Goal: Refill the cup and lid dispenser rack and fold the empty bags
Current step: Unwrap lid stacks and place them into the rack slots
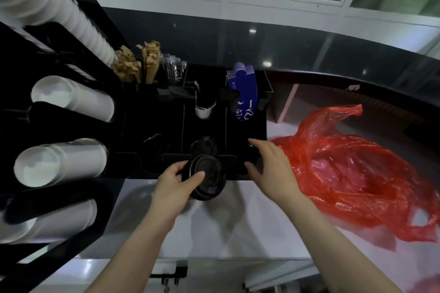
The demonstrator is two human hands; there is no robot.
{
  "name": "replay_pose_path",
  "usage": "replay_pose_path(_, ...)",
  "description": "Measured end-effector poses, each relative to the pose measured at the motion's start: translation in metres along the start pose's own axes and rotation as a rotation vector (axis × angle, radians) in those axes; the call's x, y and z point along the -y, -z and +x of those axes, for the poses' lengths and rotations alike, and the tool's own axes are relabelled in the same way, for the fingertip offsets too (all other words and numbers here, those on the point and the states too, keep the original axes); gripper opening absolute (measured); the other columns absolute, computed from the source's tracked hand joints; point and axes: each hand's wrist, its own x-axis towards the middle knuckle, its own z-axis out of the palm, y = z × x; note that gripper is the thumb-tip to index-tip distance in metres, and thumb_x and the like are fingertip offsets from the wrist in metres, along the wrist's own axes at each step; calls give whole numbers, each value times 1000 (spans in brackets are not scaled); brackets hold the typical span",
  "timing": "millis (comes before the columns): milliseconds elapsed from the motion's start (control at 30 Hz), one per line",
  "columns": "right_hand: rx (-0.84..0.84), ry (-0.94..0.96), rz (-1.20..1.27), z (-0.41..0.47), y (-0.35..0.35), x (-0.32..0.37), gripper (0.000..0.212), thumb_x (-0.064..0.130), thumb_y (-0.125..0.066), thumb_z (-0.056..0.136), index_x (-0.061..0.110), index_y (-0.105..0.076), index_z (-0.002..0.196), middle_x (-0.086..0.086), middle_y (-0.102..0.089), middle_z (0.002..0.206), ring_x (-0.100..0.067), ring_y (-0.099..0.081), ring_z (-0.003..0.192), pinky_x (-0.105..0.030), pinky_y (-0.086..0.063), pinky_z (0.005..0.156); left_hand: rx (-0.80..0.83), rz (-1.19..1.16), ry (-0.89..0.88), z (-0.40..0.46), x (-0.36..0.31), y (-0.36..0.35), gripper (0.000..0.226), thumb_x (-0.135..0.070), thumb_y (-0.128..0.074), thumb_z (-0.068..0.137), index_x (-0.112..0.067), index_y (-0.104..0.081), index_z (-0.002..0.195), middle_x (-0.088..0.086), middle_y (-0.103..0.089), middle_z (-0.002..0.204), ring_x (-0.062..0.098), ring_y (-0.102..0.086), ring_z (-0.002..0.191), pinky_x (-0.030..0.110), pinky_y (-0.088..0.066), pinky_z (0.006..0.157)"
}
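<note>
Left hand (177, 179): curled round a stack of black lids (206, 177), thumb pressed on the top lid, fingers wrapped along the stack's left side.
Stack of black lids: held just over the front edge of the black rack (133, 140), in front of its middle lid slot, tilted toward the camera.
Right hand (270, 164): fingers spread and bent over the rack's front right corner, at the right lid slot; whether gripping anything there cannot be told, since all is dark under the palm.
Lid slots: another black lid (203, 145) lying in the middle slot behind the held stack; a faint dark lid (153, 141) in the left slot.
White cups (71, 102): stacks lying on their sides in the rack's tall left part, open mouths facing the camera; a long stack (57, 7) slanting from the top left corner.
Rear of rack: brown paper packets (137, 64), wrapped dark straws (173, 68), a small white cup (204, 110), blue cardboard sleeves (242, 93).
Red bag (352, 173): crumpled and lying open on the white table (238, 221), just right of the rack, touching the right wrist area.
Table: rack standing at its left and rear; dark counter (309, 47) beyond its far edge.
</note>
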Motion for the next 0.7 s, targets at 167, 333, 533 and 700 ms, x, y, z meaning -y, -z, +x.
replay_pose_path(167, 115, 1, -226, 45, -3, -11, 52, 19, -69, 81, 16, -54, 131, -6, -58, 127, -28, -52, 117, -36, -41, 96, 22, -26, -9, -2, 3, 12, 37, -22, -72, 83, -23, -59, 117, -2, -75, 92, 10, -71, 83, 23, -50, 67)
replay_pose_path(333, 448, -37, -607, 76, -19, -5, 66, 41, -71, 78, 22, -45, 135, -3, -57, 126, -29, -40, 127, -60, -11, 110, 44, -60, -9, -2, 4, 18, 35, -18, -71, 85, -22, -58, 117, -1, -75, 91, 12, -72, 84, 26, -53, 69)
replay_pose_path(533, 475, -127, -438, 80, -22, -6, 46, 30, -66, 84, 24, -51, 127, 0, -65, 108, -27, -54, 115, -63, 1, 110, 50, -70, -20, 2, 4, 26, 33, -19, -71, 85, -23, -59, 115, 0, -75, 92, 13, -72, 85, 30, -54, 72)
replay_pose_path(700, 414, -147, -261, 74, -7, -5, 43, 27, -61, 90, 26, -49, 131, 1, -60, 125, -28, -50, 123, -61, -5, 112, 74, -68, -18, 6, 7, 28, 30, -20, -70, 85, -28, -59, 112, -4, -75, 92, 12, -71, 85, 31, -53, 73)
